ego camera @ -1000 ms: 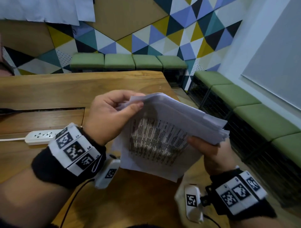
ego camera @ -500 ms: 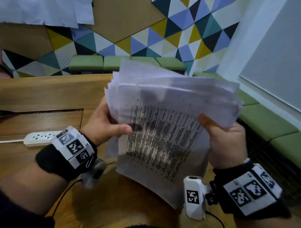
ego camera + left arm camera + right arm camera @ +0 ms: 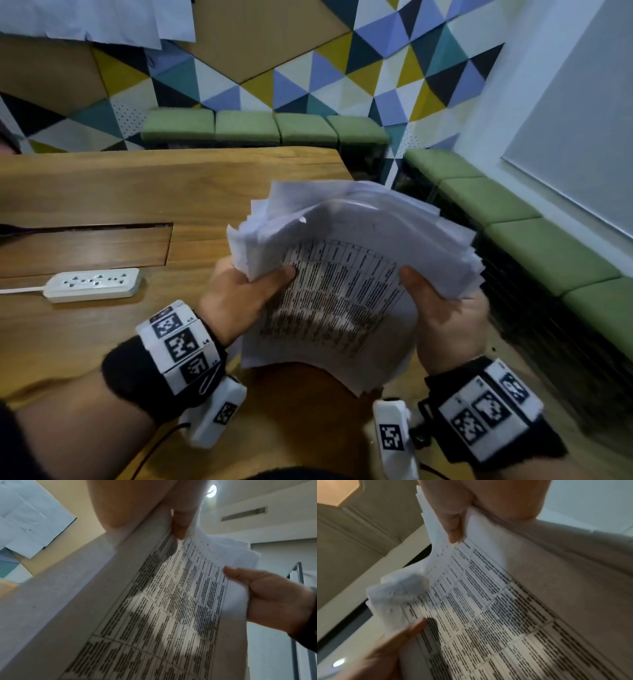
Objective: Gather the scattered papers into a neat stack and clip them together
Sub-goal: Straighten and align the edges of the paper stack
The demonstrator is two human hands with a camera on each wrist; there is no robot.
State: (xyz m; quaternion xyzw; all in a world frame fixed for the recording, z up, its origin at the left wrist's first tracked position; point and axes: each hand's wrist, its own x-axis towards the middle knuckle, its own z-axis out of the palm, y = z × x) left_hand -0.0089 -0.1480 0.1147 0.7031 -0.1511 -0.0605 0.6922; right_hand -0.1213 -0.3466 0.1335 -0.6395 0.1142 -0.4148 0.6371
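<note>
Papers: one bundle of many white sheets [image 3: 346, 274], too many to count, edges uneven and fanned at the top; the front sheet carries a printed table of dark text.
Where the papers are: held up in the air above the near right part of the bench [image 3: 102, 192], the top of the bundle bowed away from the person.
Left hand [image 3: 239, 298]: one, at the bundle's left edge; thumb pressed on the front sheet, the other fingers hidden behind the paper, curled round that edge.
Right hand [image 3: 442, 315]: one, at the right edge; thumb on the front, remaining fingers out of sight behind, gripping the bundle.
Wrist gear: two black wristbands with black-and-white markers, one per arm, each with a small white camera.
Other things: one white power strip [image 3: 92, 284] lying on the bench, left of the hands, well apart from the papers.
Bench: brown wood with a long recessed slot.
Room: green cushioned seats [image 3: 260, 128] along two walls; wall of coloured triangles behind.
</note>
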